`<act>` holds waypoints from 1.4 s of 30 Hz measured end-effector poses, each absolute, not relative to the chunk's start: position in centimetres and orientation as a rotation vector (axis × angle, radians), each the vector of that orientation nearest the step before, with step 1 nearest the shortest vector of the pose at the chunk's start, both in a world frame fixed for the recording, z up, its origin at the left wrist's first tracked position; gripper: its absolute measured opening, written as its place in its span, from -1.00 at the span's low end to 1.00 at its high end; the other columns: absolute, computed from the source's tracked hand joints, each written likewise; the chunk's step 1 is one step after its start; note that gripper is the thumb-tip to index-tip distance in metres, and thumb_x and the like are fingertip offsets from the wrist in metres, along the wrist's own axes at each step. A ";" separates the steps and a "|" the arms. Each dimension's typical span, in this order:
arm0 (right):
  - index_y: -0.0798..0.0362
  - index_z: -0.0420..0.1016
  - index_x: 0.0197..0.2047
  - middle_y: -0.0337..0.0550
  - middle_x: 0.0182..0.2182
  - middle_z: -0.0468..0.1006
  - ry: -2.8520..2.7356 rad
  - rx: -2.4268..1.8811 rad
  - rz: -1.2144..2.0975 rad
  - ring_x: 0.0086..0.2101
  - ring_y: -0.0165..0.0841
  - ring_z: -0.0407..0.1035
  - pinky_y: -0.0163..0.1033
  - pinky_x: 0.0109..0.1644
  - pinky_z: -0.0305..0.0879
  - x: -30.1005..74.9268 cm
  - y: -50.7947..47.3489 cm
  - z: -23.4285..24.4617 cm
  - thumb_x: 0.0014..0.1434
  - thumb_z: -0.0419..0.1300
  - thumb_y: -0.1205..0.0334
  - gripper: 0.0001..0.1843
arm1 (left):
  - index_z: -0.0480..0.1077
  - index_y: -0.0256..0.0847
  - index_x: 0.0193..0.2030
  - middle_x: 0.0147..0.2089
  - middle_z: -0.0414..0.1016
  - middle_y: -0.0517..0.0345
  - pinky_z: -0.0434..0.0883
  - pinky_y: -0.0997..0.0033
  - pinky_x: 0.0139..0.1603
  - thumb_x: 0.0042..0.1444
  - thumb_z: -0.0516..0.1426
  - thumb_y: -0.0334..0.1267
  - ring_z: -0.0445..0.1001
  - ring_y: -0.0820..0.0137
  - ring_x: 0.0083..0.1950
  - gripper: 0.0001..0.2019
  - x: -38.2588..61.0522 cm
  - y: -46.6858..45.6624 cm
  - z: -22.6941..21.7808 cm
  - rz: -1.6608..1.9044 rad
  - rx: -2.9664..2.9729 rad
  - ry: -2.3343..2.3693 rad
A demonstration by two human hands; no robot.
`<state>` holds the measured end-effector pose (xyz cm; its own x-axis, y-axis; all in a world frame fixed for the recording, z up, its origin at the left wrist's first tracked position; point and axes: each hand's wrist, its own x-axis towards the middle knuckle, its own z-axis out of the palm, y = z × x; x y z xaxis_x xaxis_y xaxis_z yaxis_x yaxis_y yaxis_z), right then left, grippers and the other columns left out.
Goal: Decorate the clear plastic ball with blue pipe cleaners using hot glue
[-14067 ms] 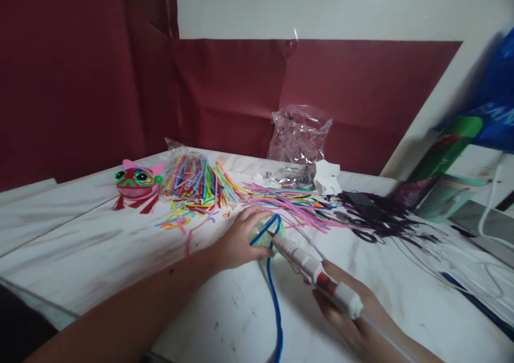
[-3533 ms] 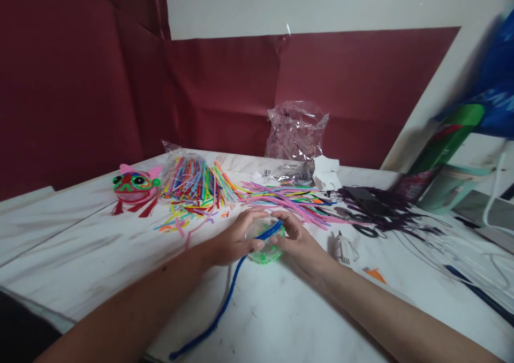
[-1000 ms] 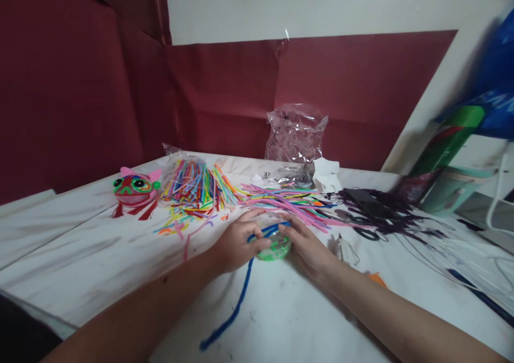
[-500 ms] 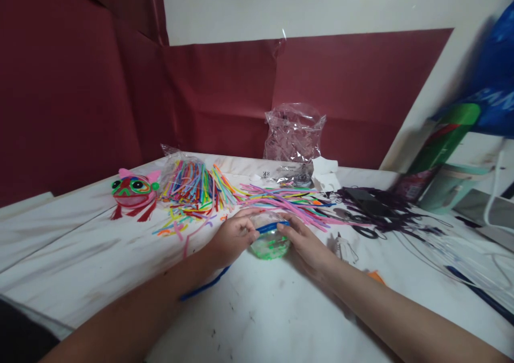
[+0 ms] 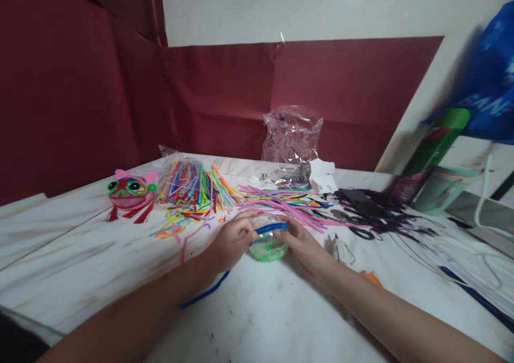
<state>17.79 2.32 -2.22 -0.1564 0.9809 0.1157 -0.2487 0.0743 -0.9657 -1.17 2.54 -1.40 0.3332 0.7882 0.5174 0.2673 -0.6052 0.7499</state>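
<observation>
A clear flat packet (image 5: 281,174) lying just before the crinkled plastic bag (image 5: 291,133) bears "8K", printed upside down.

A red-and-pink craft figure (image 5: 130,191) sits on the table (image 5: 80,245) beside bagged multicoloured pipe cleaners (image 5: 187,183) — loose pink pipe cleaners (image 5: 281,199) fan rightward. Behind them stands a crumpled clear plastic bag (image 5: 291,138); a glue gun (image 5: 341,249) lies near dark purple strands (image 5: 377,210).

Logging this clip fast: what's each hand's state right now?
Left hand: closed, pinching the blue pipe cleaner against the clear ball.
Right hand: closed on the clear ball, fingertips at the blue pipe cleaner.
</observation>
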 end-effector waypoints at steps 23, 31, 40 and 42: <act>-0.02 0.40 -0.16 -0.27 -0.34 0.49 -1.212 -0.922 1.210 -0.28 -0.29 0.37 -0.22 -0.21 0.26 17.7 2.3 -2.6 -0.07 0.32 0.17 -0.64 | 0.20 -0.18 -0.53 0.18 0.32 -0.14 0.16 0.11 0.23 0.03 0.07 -0.34 0.24 0.18 0.26 -0.85 -0.2 2.6 -2.4 1.285 2.000 0.898; 0.00 0.40 -0.28 -0.25 -0.41 0.50 -1.290 -1.095 1.120 -0.31 -0.24 0.36 -0.18 -0.23 0.24 17.6 2.3 -1.1 -0.22 0.37 0.14 -0.61 | 0.22 -0.17 -0.51 0.16 0.35 -0.11 0.19 0.17 0.21 0.02 0.08 -0.37 0.27 0.21 0.24 -0.86 0.2 2.2 -2.4 1.311 2.043 0.916; 0.02 0.42 -0.29 -0.29 -0.46 0.50 -1.248 -1.030 1.138 -0.41 -0.31 0.35 -0.22 -0.31 0.24 18.0 2.6 -1.7 -0.29 0.38 0.21 -0.59 | 0.31 -0.19 -0.51 0.23 0.33 -0.01 0.13 0.13 0.27 0.03 0.08 -0.23 0.27 0.17 0.25 -0.86 -0.6 2.5 -1.6 1.163 1.827 0.816; 0.03 0.45 -0.30 -0.29 -0.47 0.51 -1.207 -0.989 1.208 -0.40 -0.30 0.37 -0.22 -0.28 0.25 18.2 2.8 -1.9 -0.27 0.39 0.20 -0.62 | 0.31 -0.19 -0.47 0.17 0.39 -0.02 0.18 0.12 0.24 0.03 0.08 -0.18 0.30 0.16 0.22 -0.84 -0.9 2.8 -1.5 1.187 1.686 0.799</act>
<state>18.23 2.76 -1.87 -0.0423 0.9899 0.1356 -0.1363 0.1287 -0.9823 -0.93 2.84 -1.48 0.3316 0.8703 0.3642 0.0096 -0.3891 0.9211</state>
